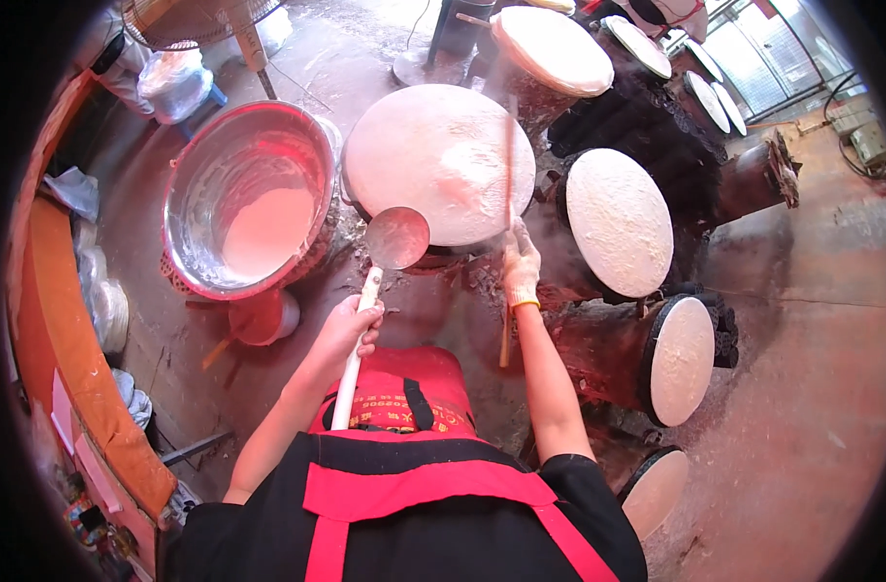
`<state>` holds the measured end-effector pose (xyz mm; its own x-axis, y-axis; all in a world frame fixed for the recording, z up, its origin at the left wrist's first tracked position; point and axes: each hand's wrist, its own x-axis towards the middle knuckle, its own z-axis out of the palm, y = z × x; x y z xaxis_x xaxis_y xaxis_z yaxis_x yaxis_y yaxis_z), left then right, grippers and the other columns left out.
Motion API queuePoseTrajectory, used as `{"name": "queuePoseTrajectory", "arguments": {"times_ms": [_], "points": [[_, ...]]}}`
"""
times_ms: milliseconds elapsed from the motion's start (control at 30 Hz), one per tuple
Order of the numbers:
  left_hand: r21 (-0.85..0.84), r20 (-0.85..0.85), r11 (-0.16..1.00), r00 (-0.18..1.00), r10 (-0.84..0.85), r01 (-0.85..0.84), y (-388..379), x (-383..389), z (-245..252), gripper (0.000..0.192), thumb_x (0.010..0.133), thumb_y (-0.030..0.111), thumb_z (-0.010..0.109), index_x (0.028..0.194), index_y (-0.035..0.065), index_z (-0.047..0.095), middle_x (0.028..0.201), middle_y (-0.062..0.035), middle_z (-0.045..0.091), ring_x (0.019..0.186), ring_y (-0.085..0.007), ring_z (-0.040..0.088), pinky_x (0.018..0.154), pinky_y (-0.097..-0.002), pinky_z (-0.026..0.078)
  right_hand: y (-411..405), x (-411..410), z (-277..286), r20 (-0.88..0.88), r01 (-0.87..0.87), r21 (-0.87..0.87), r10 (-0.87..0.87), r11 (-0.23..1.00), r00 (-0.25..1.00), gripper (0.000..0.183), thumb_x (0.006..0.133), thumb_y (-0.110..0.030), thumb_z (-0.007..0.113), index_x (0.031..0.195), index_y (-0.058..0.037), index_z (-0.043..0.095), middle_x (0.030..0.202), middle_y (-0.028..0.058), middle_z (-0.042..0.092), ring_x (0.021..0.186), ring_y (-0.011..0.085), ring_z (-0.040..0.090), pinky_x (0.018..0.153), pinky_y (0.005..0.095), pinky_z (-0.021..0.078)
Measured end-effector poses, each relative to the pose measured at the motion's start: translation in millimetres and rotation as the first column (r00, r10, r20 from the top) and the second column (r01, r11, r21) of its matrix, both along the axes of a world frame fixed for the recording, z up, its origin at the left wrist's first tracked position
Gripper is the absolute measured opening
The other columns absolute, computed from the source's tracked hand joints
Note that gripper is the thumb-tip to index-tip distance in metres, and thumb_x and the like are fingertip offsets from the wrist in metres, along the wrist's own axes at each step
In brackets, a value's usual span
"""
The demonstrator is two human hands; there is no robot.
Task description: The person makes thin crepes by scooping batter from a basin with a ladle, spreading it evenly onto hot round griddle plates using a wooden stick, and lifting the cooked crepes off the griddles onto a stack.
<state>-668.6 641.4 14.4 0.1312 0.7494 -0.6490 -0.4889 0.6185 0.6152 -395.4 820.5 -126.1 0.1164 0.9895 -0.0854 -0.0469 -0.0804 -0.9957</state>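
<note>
In my bare left hand [350,331] is the white handle of a metal ladle [398,238], whose round bowl hangs by the near edge of a round griddle. A pale layer of batter [421,160] covers that griddle, and steam hazes it. My right hand [521,265], in a white knit glove with a yellow cuff, grips a long thin wooden stick [509,167]. The stick reaches over the griddle's right side; it is slightly blurred, and I cannot tell whether it touches the batter. Left of the griddle stands a large metal basin [195,196] with pale batter in the bottom.
More round griddles [619,222] with pale sheets top barrel stoves [603,356] along my right. Black briquettes [625,138] are stacked behind them. A red bucket [265,318] sits below the basin. A fan [195,18] stands far left, near a plastic-wrapped stack [174,84].
</note>
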Motion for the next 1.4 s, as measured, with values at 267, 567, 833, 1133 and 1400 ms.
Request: {"name": "queuePoseTrajectory", "arguments": {"times_ms": [267, 567, 833, 1133, 1400], "points": [[0.046, -0.237, 0.997, 0.969, 0.077, -0.069, 72.0, -6.6, -37.7, 0.01, 0.093, 0.012, 0.052, 0.091, 0.0071, 0.044, 0.071, -0.0003, 0.047, 0.052, -0.007, 0.044, 0.039, -0.0213, 0.036, -98.0, 21.3, 30.7, 0.107, -0.27, -0.065, 0.276, 0.961, 0.955, 0.037, 0.094, -0.009, 0.06, 0.129, 0.0038, 0.056, 0.13, 0.0093, 0.059, 0.119, 0.0137, 0.053, 0.102, 0.026, 0.0389], [-0.132, -0.065, 0.966, 0.974, 0.216, -0.223, 135.0, 64.1, -60.2, 0.009, 0.09, 0.0, 0.047, 0.089, 0.0029, 0.038, 0.07, -0.0028, 0.042, 0.048, -0.0092, 0.04, 0.039, -0.0221, 0.037, -122.3, -43.3, 19.7, -0.214, -0.253, -0.371, 0.183, 0.894, 0.959, 0.04, 0.096, -0.031, 0.059, 0.134, -0.0196, 0.054, 0.059, -0.0072, 0.042, 0.038, 0.0036, 0.03, 0.034, 0.0216, 0.024], [-0.179, 0.519, 0.983, 0.846, 0.122, -0.032, 79.8, -52.8, 45.2, 0.008, 0.099, 0.008, 0.045, 0.1, -0.0003, 0.043, 0.068, 0.002, 0.039, 0.046, -0.0003, 0.034, 0.03, -0.0122, 0.026, -92.6, -40.0, 91.4, -0.165, 0.132, -0.313, -0.191, 0.94, 0.968, 0.036, 0.095, -0.03, 0.062, 0.128, -0.0154, 0.06, 0.061, -0.007, 0.045, 0.04, 0.0009, 0.029, 0.034, 0.0193, 0.0228], [-0.349, 0.371, 0.937, 0.922, 0.109, 0.03, 3.7, -151.8, 11.1, 0.015, 0.096, 0.006, 0.047, 0.084, 0.0049, 0.04, 0.068, 0.0024, 0.039, 0.048, -0.0017, 0.035, 0.035, -0.0129, 0.026, -175.6, -108.9, 55.4, 0.535, 0.052, 0.028, -0.059, 0.998, 0.843, 0.041, 0.094, -0.032, 0.061, 0.122, -0.0022, 0.061, 0.101, 0.0244, 0.066, 0.096, 0.0303, 0.068, 0.078, 0.0358, 0.0512], [-0.132, 0.177, 0.949, 0.949, -0.26, 0.285, 35.8, -121.6, -23.6, 0.011, 0.097, 0.008, 0.05, 0.091, 0.0096, 0.041, 0.07, 0.0017, 0.04, 0.048, -0.0024, 0.033, 0.036, -0.0159, 0.026, -284.0, -153.0, 49.4, 0.855, 0.01, -0.011, 0.004, 1.0, 0.518, 0.039, 0.09, -0.032, 0.06, 0.127, -0.0194, 0.059, 0.077, 0.0139, 0.064, 0.068, 0.035, 0.064, 0.063, 0.0459, 0.0526]]}}
